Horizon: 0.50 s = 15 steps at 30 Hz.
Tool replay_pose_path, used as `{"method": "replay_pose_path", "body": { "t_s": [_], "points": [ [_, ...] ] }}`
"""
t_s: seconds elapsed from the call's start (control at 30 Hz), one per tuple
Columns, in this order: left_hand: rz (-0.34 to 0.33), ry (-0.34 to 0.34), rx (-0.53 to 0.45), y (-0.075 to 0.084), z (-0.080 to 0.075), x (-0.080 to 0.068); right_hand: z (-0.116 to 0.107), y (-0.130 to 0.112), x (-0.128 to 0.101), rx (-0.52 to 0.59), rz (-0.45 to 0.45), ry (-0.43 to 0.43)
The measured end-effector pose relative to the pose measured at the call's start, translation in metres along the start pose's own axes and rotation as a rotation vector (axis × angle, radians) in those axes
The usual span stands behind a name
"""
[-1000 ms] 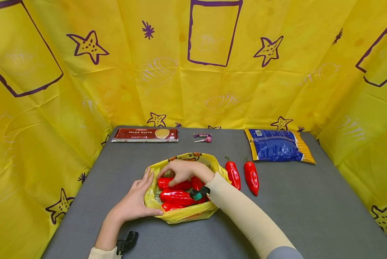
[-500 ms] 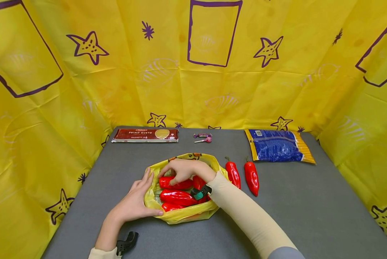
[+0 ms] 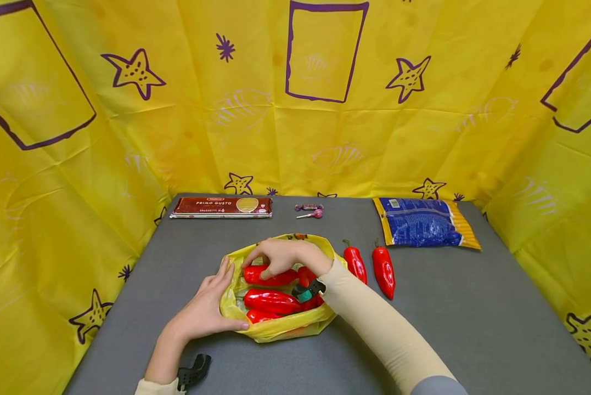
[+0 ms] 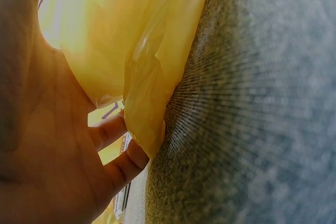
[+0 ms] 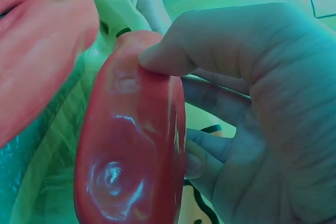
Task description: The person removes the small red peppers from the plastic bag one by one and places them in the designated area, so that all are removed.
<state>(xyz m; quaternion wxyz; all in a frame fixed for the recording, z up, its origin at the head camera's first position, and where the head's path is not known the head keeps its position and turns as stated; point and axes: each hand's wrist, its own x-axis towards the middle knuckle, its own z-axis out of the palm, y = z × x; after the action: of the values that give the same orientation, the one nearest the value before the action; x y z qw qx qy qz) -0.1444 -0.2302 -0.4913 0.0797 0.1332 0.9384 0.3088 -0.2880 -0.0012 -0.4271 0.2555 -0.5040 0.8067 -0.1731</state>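
Note:
A yellow plastic bag (image 3: 285,331) stands with its mouth wide on the grey table, several glossy red peppers inside. My left hand (image 3: 203,304) rests along the bag's left side, fingers and thumb spread fairly straight against it. In the left wrist view, the fingers of this left hand (image 4: 58,140) touch the yellow plastic (image 4: 144,93). Within the bag's mouth, my right hand (image 3: 280,258) holds a red pepper (image 3: 270,276) between thumb and fingers. The right wrist view has this pepper (image 5: 126,145) close up, its lower end cut off by the frame. Another pepper (image 3: 271,301) lies nearer to me in the bag.
Two red peppers (image 3: 355,265) (image 3: 384,272) lie right of the bag. Behind are a spaghetti pack (image 3: 221,208), a lollipop (image 3: 315,213), a wrapped candy (image 3: 308,207) and a blue-yellow packet (image 3: 421,222). Yellow printed cloth (image 3: 255,126) walls in the table's back and sides.
My right hand has shifted slightly up and to the right with the pepper in its grip. The left hand and the bag are nearly unmoved.

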Motion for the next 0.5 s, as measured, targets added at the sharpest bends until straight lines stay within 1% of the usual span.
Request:
{"method": "replay_pose_path", "body": {
  "t_s": [0.17,0.3,0.5],
  "points": [
    [-0.005,0.002,-0.004,0.001,0.000,0.000,-0.003,0.001,-0.006,-0.007,0.004,0.018],
    [-0.008,0.004,-0.003,0.001,-0.001,0.000,-0.006,0.002,-0.012,0.022,0.011,0.033],
    [-0.020,-0.005,0.000,0.002,-0.001,0.000,-0.012,0.003,-0.020,0.058,-0.022,0.052]
  ]
}}
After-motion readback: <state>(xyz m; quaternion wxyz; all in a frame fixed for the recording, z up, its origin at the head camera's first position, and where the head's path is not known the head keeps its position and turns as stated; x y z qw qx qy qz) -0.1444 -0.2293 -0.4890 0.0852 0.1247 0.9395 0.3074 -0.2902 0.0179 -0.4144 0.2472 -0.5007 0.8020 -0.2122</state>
